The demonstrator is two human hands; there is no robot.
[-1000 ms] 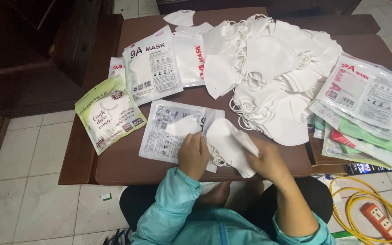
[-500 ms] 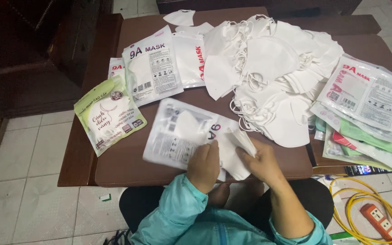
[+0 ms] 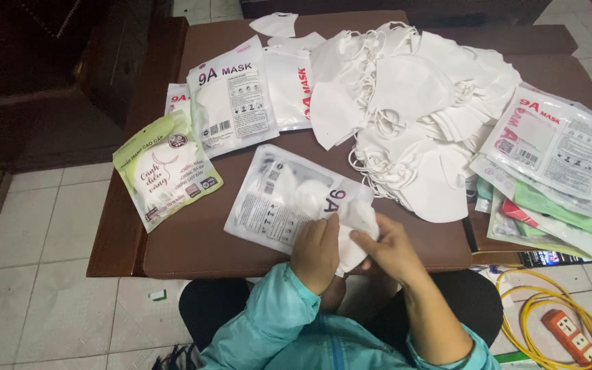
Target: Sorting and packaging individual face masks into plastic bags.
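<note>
A clear plastic mask pouch (image 3: pixel 279 201) lies on the brown table (image 3: pixel 193 240) near its front edge, with white masks partly inside it. My left hand (image 3: pixel 315 252) grips the pouch's open end from the left. My right hand (image 3: pixel 388 248) pinches the white masks (image 3: pixel 358 218) sticking out of that opening. Both hands sit close together at the table's front edge.
A big heap of loose white masks (image 3: pixel 412 103) fills the table's middle and back. Sealed mask packs (image 3: pixel 231 96) lie at the back left, a green pouch (image 3: pixel 166 168) at the left, more packs (image 3: pixel 556 147) stacked at the right. A yellow cable and power strip (image 3: pixel 570 332) lie on the tiled floor.
The masks have gone further into the pouch, which has slid left and turned on the table. Both hands have moved slightly toward the front edge.
</note>
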